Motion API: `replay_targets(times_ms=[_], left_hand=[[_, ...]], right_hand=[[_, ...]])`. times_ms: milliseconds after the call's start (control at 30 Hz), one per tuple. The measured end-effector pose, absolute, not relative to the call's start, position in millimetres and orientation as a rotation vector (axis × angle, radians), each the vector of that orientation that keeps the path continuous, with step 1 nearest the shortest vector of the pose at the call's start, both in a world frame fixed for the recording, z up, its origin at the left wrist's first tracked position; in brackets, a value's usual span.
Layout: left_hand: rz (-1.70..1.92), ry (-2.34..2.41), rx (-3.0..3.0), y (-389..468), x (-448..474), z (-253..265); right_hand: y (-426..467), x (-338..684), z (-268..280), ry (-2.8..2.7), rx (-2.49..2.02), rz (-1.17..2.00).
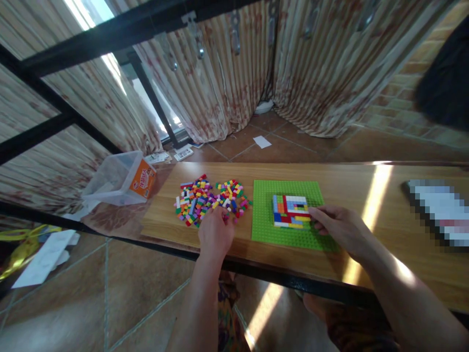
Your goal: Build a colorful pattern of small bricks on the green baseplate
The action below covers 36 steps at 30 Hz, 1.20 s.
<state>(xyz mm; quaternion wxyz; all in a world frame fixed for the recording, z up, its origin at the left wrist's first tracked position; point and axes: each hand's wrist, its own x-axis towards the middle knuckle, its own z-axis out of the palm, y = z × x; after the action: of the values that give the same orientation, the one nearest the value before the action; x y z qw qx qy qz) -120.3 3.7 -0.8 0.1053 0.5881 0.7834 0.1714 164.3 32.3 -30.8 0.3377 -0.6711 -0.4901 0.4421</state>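
Note:
A toy brick build [289,211] of white, red, blue, yellow and orange pieces sits on a green baseplate [264,215]. At its right edge is my right hand [335,222], with thumb and fingers closed on the end of the red and white bricks there. To the left of the baseplate, my left hand [216,227] reaches the near side of a pile of loose toy bricks [198,198] in many colours. Its fingers are curled together among the bricks; whatever they pinch is hidden.
The wooden table [227,244] carries a pixelated flat object [439,210] at the right. A clear plastic box [120,181] with an orange label stands beyond the left end. A black rail [146,24] crosses above, with curtains [234,93] behind.

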Motion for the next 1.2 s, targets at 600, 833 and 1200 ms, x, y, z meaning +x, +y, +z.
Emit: replay_targets(times_ms=[600, 833, 1200], left_hand=[[0.350, 2.444, 1.780, 8, -128, 2], [0.354, 2.469, 1.810, 8, -128, 6], [0.901, 1.740, 1.875, 9, -80, 2]], right_hand=[[32, 161, -26, -1.318, -1.731, 1.097], [30, 160, -24, -1.336, -1.735, 1.113], [24, 152, -10, -1.358, -1.444, 0.799]])
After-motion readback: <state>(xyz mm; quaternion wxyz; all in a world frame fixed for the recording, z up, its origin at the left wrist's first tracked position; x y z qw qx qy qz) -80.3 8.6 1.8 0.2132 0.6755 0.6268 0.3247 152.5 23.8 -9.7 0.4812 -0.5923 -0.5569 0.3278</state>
